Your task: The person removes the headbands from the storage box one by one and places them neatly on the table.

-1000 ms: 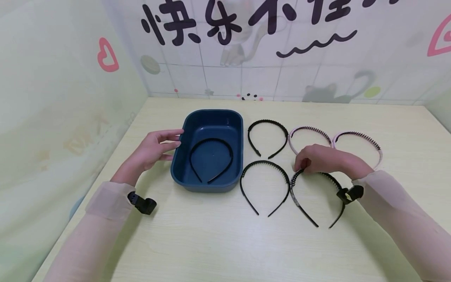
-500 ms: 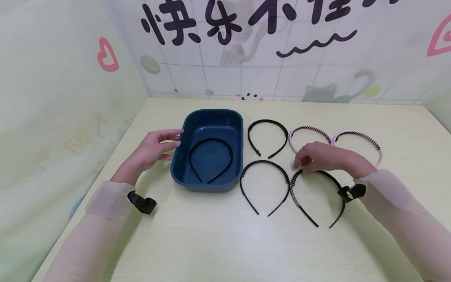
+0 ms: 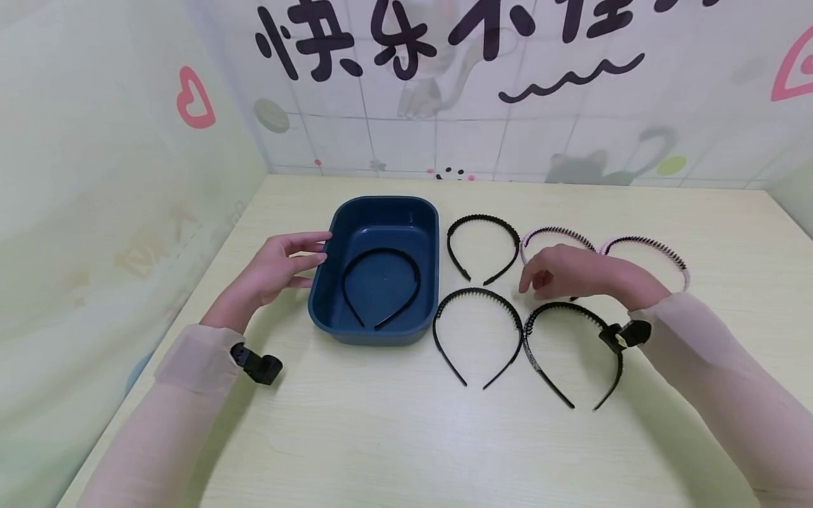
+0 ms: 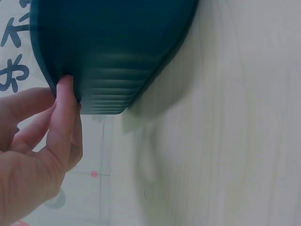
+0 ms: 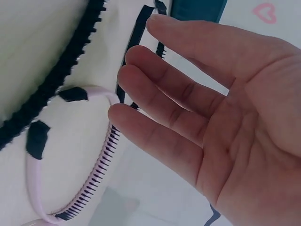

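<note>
Hovering my right hand (image 3: 574, 274) just above the tabletop (image 3: 394, 430), fingers (image 5: 155, 101) loosely spread and gripping nothing. It hangs over the near end of a pink headband (image 3: 551, 238), with the front black headband (image 3: 571, 353) lying just below and nearer to me. From the right wrist view the pink headband (image 5: 70, 179) shows a row of dark comb teeth on its inner curve and black patches on its outer face. I judge it light, thin and springy: stiff along the arch, flexible at the tips, and a bit slick on the smooth outside. The top of the arch looks the best place to pinch, thumb on the outer face and fingertips against the teeth, since the tips would flex away. My wrist is level, palm down, forearm coming in from the right.

My left hand (image 3: 279, 268) sits at the left wall of the blue tray (image 3: 327, 296), fingers straight and resting against it, nothing held. In the left wrist view a fingertip (image 4: 65, 87) touches the ribbed corner of the blue tray (image 4: 117, 52). One black headband (image 3: 381, 286) already lies inside. Two more black bands (image 3: 483, 243) and a second pink one (image 3: 648, 254) lie to the right.
</note>
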Available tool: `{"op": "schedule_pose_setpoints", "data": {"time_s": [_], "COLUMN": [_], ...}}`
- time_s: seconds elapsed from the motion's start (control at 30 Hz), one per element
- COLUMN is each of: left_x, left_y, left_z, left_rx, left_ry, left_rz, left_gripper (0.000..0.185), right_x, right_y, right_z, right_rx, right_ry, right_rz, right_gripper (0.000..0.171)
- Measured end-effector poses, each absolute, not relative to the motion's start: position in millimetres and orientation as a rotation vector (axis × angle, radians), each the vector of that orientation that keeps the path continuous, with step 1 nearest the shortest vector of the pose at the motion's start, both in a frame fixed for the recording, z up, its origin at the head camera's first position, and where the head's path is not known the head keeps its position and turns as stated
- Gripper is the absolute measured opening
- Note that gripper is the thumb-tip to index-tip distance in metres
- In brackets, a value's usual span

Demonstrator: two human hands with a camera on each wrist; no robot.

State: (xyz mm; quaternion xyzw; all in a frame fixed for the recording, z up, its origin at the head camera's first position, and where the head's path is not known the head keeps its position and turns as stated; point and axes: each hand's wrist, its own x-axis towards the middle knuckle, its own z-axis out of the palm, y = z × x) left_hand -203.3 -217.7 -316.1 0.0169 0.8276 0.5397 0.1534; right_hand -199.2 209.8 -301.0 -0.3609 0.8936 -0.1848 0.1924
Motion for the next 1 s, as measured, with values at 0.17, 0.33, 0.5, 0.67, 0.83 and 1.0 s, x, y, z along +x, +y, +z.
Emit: {"op": "schedule_pose_setpoints", "data": {"time_s": [0.17, 0.33, 0.5, 0.67, 0.83, 1.0], "left_x": [-203.4, -203.0, -202.9, -202.7, -202.6, -203.0], "left_y": [-217.8, -217.2, -217.2, -217.5, -217.6, -217.2], "left_z": [-315.7, -315.2, -315.5, -315.9, -315.9, -316.0], "left_rx": [0.053, 0.045, 0.043, 0.045, 0.047, 0.048], "left_ry": [2.374, 2.373, 2.361, 2.355, 2.356, 2.358], "left_rz": [1.545, 1.544, 1.564, 1.577, 1.575, 1.571], "left_gripper": [0.047, 0.047, 0.046, 0.046, 0.047, 0.047], "right_x": [-201.2, -204.5, -208.6, -212.5, -217.3, -221.1], "right_y": [202.2, 194.7, 186.1, 176.6, 166.1, 154.8], "right_z": [-296.2, -291.3, -285.9, -280.1, -273.9, -268.4], "right_rx": [-1.008, -1.057, -1.095, -1.096, -1.107, -1.162], "right_ry": [2.512, 2.513, 2.518, 2.470, 2.438, 2.439], "right_rz": [-0.520, -0.507, -0.449, -0.447, -0.433, -0.405], "right_gripper": [0.016, 0.017, 0.018, 0.021, 0.022, 0.021]}}
